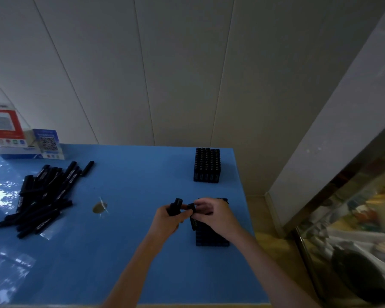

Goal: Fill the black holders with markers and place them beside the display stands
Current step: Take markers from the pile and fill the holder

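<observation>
We see black markers with pale lettering along their barrels. The left hand (167,221) grips a small bunch of markers (175,206), fingers curled round them, their capped ends pointing up and away from us. The right hand (211,215) pinches a single marker (192,215) between thumb and fingers; its long axis runs roughly upright, cap end uppermost, just beside the bunch. Both hands hover above the near right part of the blue table (131,252).

Directly under the right hand stands the near black holder (211,237), largely hidden by that hand and wrist, so we cannot tell how full it is. Farther back, well apart, the far black holder (207,165) stands packed with upright markers, their round ends in neat rows.

On the left lies a loose pile of markers (42,196), mostly slanting from near-left to far-right. At the back left corner stand the display stands (29,138) carrying QR codes. A round hole (100,207) in the tabletop lies between the pile and the hands.
</observation>
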The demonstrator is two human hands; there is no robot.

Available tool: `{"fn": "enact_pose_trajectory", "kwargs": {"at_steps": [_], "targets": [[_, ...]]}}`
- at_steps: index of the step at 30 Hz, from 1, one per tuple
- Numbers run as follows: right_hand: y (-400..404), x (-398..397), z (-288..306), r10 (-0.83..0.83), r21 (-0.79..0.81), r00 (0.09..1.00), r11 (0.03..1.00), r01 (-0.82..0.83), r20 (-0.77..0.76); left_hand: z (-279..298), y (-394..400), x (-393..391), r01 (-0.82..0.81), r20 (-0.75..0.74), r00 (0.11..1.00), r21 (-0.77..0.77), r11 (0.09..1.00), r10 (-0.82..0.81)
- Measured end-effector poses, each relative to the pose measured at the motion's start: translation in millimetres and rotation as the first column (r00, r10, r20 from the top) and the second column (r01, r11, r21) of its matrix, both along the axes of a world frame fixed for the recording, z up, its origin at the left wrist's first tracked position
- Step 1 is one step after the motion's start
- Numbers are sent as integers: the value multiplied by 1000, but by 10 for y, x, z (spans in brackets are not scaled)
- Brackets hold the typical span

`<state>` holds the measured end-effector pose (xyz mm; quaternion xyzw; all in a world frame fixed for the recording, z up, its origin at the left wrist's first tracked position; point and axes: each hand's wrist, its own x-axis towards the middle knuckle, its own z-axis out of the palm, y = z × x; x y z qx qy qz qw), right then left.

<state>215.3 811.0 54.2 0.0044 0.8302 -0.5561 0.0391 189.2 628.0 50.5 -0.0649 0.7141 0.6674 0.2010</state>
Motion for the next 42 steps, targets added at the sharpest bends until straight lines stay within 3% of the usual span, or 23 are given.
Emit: {"fn": "enact_pose_trajectory", "kwargs": {"at_steps": [7,12,15,21,26,42], "targets": [[141,38,-29,-46,17,999,999,46,-2,5,40,-4,40,51,998,-95,995,-35],[352,-10,-154,-154,142,987,977,159,-42,-6,-181,10,-29,216,976,269,963,-31],[384,-35,-211,-172,228,978,954,196,-121,15,-284,30,1,200,977,330,944,-71],[304,-46,-302,-121,356,978,918,175,-169,-10,-412,52,43,105,993,150,988,-59],[276,-56,-401,-99,401,980,902,162,-173,-6,-464,64,34,89,995,102,994,-43],[250,-46,-530,-35,537,956,821,195,-293,51,-493,48,16,81,996,109,994,-25]]}}
